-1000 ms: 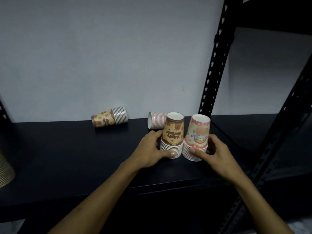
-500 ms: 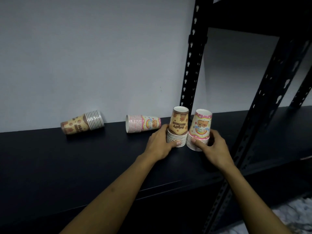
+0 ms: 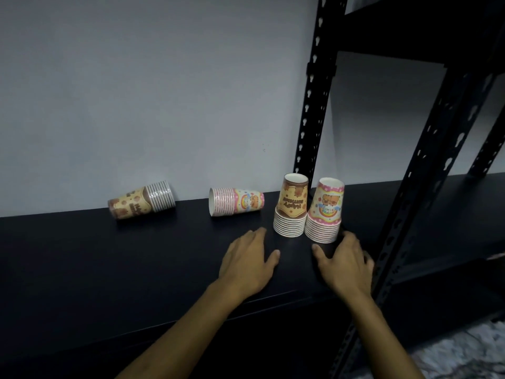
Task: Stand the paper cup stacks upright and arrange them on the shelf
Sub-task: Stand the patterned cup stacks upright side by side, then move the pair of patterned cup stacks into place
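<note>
Black shelf point(image 3: 82, 269) against a pale wall point(image 3: 164, 91). Two cup stacks stand upside down, rims on the shelf, side by side near the perforated black upright point(image 3: 314, 105): brown stack point(image 3: 291, 206) on the left, pink stack point(image 3: 326, 212) on the right, rim edges touching or nearly so, can't tell which. Two more stacks lie on their sides further back by the wall: a pink lying stack point(image 3: 235, 201) just left of the brown standing one, open rim end pointing left, and a brown lying stack point(image 3: 142, 200) well apart to the left, rim end pointing right. Left hand point(image 3: 248, 263) is palm down low over the shelf in front of the brown stack, fingers point(image 3: 257, 233) loosely spread and relaxed, holding nothing, fingertips near the stack's rims but apart from them. Right hand point(image 3: 347, 266) is palm down in front of the pink stack, thumb out to the left, fingers relaxed and holding nothing; its fingertips sit close by the stack's lowest rims, contact unclear. Whether either palm rests on the shelf can't be told. A second perforated upright point(image 3: 426, 160) slants at the right foreground, with another shelf board point(image 3: 451, 203) beyond it. Mottled floor point(image 3: 464, 351) at bottom right.
</note>
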`<state>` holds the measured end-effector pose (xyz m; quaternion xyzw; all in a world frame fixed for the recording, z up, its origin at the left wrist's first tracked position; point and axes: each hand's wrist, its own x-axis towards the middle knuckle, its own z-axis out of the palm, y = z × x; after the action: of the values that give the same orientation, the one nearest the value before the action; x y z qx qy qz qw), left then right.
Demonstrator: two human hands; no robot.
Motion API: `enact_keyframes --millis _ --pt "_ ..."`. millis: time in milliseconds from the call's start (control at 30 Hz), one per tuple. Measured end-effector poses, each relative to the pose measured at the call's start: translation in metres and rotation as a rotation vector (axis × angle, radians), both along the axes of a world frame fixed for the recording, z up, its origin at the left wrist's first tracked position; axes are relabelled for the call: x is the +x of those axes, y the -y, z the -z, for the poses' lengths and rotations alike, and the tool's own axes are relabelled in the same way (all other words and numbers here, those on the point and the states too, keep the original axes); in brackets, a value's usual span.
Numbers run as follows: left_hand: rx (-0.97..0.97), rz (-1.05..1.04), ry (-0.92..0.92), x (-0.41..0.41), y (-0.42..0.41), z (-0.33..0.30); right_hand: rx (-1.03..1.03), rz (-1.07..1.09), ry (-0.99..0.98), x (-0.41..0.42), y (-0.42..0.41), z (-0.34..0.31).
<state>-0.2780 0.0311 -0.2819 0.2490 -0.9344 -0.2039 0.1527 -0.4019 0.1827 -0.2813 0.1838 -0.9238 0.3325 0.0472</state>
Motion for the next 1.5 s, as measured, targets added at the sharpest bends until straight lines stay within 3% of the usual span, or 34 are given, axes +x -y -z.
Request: enact_keyframes --millis 267,467,633,733,933,1067,1167,1300,1433,1500 --pt "-0.178 0.04 0.005 0.079 0.032 -0.012 0.272 -0.166 -0.077 0.061 0.021 0.008" --pt "-0.366 -0.271 -0.009 0.12 0.127 -0.031 0.361 -0.433 -0.109 0.072 0.088 0.003" --pt "-0.265 -0.515 0.04 0.144 0.198 -0.028 0.371 -0.464 -0.085 0.068 0.139 -0.002" --pt "-0.17 -0.543 0.013 0.144 0.215 -0.018 0.246 -0.428 -0.074 0.064 0.161 -0.005" --pt "0.075 -0.523 -0.214 0.145 0.24 -0.002 -0.306 -0.092 0.234 0.053 0.204 -0.02" --pt "0.127 -0.549 -0.294 0.145 0.248 -0.001 -0.434 0.109 0.413 0.041 0.237 -0.034" --pt "0.219 -0.537 -0.377 0.145 0.253 -0.004 -0.568 0.034 0.549 0.035 0.253 -0.039" --pt "0.44 -0.499 -0.631 0.148 0.255 -0.012 -0.751 -0.089 0.644 0.03 0.253 -0.032" --pt "0.906 -0.499 -0.959 0.151 0.263 -0.018 -0.952 -0.075 0.633 0.024 0.241 -0.024" --pt "1.015 -0.429 -1.042 0.152 0.262 -0.023 -1.02 -0.116 0.675 0.025 0.237 -0.027"
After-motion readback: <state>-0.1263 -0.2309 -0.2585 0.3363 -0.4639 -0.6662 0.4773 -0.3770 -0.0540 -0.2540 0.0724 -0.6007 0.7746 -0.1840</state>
